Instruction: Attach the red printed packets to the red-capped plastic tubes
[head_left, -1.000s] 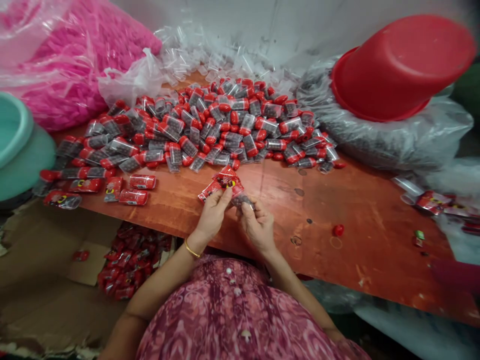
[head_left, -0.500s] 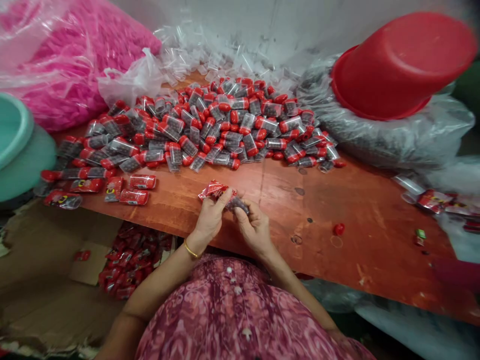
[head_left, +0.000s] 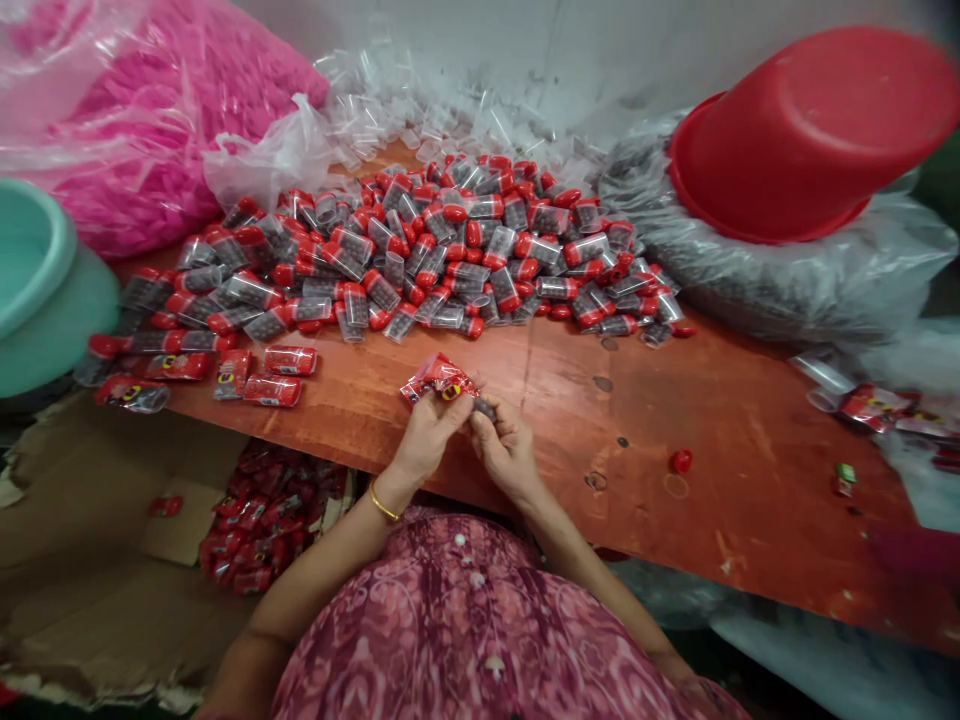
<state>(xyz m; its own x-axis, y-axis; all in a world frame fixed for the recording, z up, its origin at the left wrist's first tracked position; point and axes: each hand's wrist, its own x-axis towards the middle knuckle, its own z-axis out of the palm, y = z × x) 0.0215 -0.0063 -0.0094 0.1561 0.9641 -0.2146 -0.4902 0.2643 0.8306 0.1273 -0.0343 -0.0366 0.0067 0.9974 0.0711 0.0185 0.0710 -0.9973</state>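
Note:
My left hand (head_left: 426, 440) pinches a strip of red printed labels (head_left: 437, 377) just above the near edge of the orange table (head_left: 735, 470). Close beside it, my right hand (head_left: 507, 449) is closed on a small clear tube with dark contents (head_left: 484, 408). The tube touches the label strip between the two hands. A big heap of red-capped clear tubes (head_left: 420, 255) lies further back on the table. A few labelled tubes (head_left: 259, 375) lie in a row at the table's left edge.
A pink-filled plastic bag (head_left: 142, 120) sits back left, a teal basin (head_left: 37, 290) at the left. A red bucket (head_left: 806, 130) lies tipped on a clear bag of dark contents (head_left: 787, 270). Empty clear tubes (head_left: 435, 110) are piled behind. A cardboard box of finished tubes (head_left: 262, 515) stands below left.
Both hands have drawn a little nearer to me. The tube has slid further into my right hand's fingers, and the label strip has shifted slightly left.

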